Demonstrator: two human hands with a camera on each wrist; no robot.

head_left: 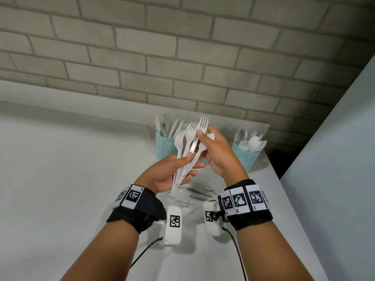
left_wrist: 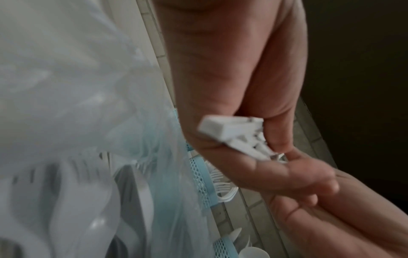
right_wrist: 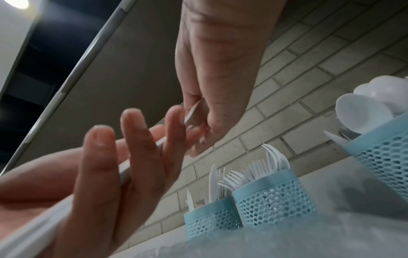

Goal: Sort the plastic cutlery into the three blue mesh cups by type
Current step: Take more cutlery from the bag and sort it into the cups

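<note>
My left hand (head_left: 182, 167) grips a bundle of white plastic forks (head_left: 190, 134) by the handles, tines up. The handle ends (left_wrist: 234, 136) stick out below my left palm. My right hand (head_left: 209, 142) pinches one white piece (right_wrist: 192, 111) at the top of the bundle; I cannot tell its type. Three blue mesh cups stand by the brick wall. The knife cup (head_left: 165, 145) is at the left and the spoon cup (head_left: 246, 155) at the right. The fork cup (right_wrist: 273, 200) is between them, hidden behind my hands in the head view.
A clear plastic bag (head_left: 192, 195) with more white cutlery lies on the white table (head_left: 71, 159) under my hands. The table's right edge (head_left: 284, 189) runs close to the spoon cup. A grey brick wall (head_left: 182, 57) stands behind the cups.
</note>
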